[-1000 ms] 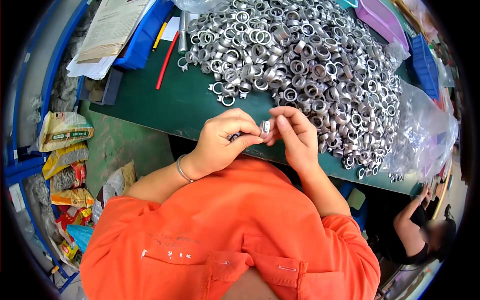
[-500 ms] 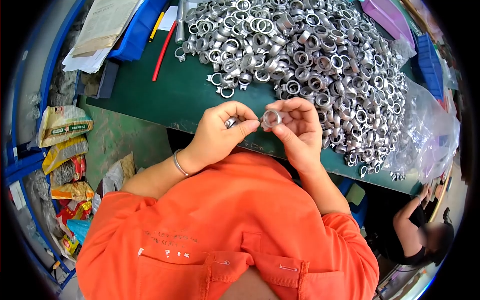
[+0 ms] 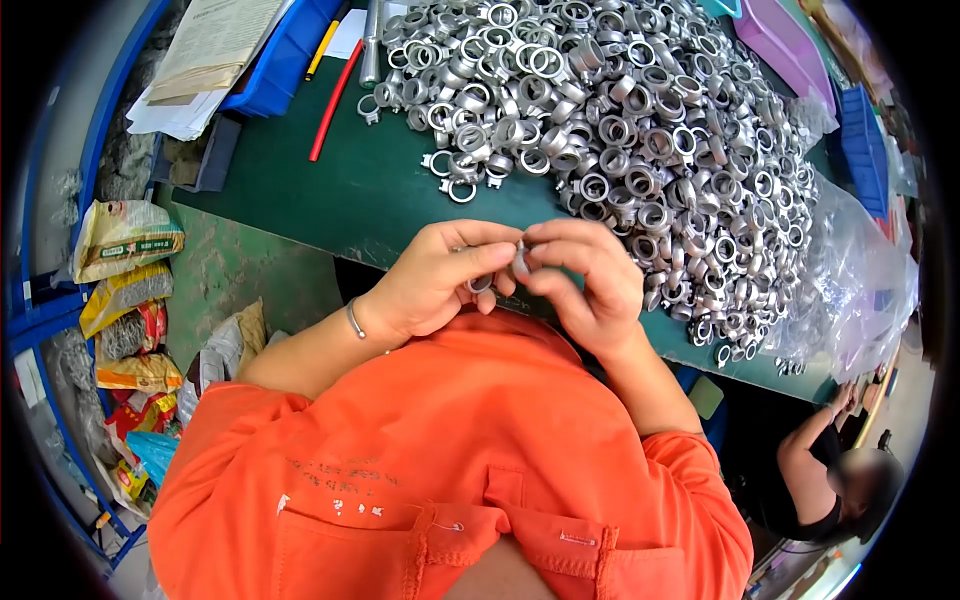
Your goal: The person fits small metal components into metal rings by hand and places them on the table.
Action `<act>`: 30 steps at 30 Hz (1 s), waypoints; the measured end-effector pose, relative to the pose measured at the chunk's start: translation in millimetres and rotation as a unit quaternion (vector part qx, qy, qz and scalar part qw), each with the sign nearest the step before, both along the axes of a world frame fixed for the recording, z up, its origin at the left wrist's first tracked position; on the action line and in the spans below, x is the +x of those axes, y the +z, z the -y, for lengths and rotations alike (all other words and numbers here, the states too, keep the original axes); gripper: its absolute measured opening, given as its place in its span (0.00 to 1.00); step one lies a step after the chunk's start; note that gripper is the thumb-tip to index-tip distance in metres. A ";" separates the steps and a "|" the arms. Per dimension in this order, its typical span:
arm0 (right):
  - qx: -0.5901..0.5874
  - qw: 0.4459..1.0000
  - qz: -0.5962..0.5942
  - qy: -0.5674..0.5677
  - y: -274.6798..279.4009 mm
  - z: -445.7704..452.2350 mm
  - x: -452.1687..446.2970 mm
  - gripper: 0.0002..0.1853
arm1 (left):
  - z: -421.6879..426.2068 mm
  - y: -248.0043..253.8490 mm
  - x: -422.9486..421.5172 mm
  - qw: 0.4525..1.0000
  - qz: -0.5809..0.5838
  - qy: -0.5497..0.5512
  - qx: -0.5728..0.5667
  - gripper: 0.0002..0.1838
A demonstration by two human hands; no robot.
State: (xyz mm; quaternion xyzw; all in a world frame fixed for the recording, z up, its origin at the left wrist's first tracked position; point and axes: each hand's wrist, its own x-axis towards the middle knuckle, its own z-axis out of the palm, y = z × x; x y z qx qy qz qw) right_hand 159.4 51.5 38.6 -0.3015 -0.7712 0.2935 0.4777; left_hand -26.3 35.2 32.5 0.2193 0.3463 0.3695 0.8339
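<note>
My left hand (image 3: 440,275) is closed, with one metal ring (image 3: 480,284) held among its lower fingers. Its thumb and forefinger meet the fingertips of my right hand (image 3: 590,280). Between the two hands a second metal ring (image 3: 521,262) is seen nearly edge-on, pinched by my right fingers. Both hands are over the near edge of the green table (image 3: 300,205). Beyond them lies a large heap of silver metal rings (image 3: 600,130), many with a small lug; a single ring (image 3: 459,190) lies at the heap's near left edge.
A red stick (image 3: 335,100), a yellow pen (image 3: 321,50) and a metal tube (image 3: 371,45) lie left of the heap. Papers (image 3: 205,60) rest on a blue bin (image 3: 285,60). Clear plastic (image 3: 850,270) lies right. Another person (image 3: 815,475) sits at lower right.
The ring between my hands has turned from face-on to nearly edge-on. My left fingers have loosened, showing the ring inside them more. The view has shifted slightly.
</note>
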 end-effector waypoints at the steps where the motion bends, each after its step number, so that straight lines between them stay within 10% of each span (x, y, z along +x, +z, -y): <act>1: 0.044 0.998 0.029 -0.030 1.0 -7.3 0.5 0.11 | -0.5 -3.4 -2.5 0.999 0.031 0.010 -0.025 0.12; 11: 0.163 0.897 0.354 -0.209 10.9 -49.7 -6.5 0.10 | -9.7 -4.0 -3.2 0.994 0.059 0.053 -0.079 0.10; 15: 0.030 0.989 0.127 -0.073 14.0 -30.2 -5.4 0.09 | -6.4 -1.4 0.3 0.997 0.009 0.069 -0.032 0.07; 22: -0.066 0.995 0.045 -0.054 -9.6 -0.4 -6.6 0.11 | -7.7 6.5 4.0 0.982 -0.132 0.041 0.129 0.04; 30: -0.455 0.866 -0.204 0.027 -7.7 8.5 -2.2 0.10 | -5.6 5.0 5.5 0.913 -0.268 0.036 0.307 0.03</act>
